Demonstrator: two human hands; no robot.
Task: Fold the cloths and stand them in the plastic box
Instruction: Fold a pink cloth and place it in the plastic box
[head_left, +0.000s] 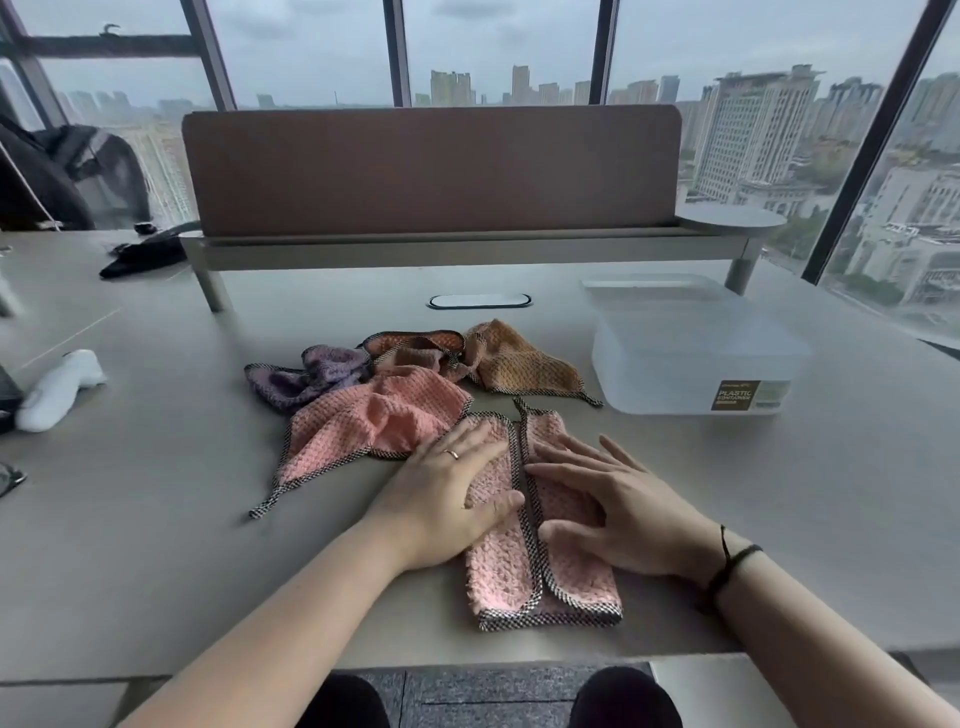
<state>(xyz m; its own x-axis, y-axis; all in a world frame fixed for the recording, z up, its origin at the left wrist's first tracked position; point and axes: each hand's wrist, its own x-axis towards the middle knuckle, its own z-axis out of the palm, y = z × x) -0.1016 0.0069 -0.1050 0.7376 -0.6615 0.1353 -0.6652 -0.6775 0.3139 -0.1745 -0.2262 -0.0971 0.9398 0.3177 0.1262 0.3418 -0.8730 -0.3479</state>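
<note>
Both hands flat, left hand (447, 493) and right hand (608, 504) pressing the pink cloth (545, 566) on the table (779, 519), flaps meeting mid-line, gripping nothing; risk: flaps spring open on release, so it slumps in the box (696, 358).

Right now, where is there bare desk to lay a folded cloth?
Bare desk lies right of the right hand, in front of the plastic box. More lies left of the left hand. It is crowded behind the hands, where the cloth pile sits.
</note>
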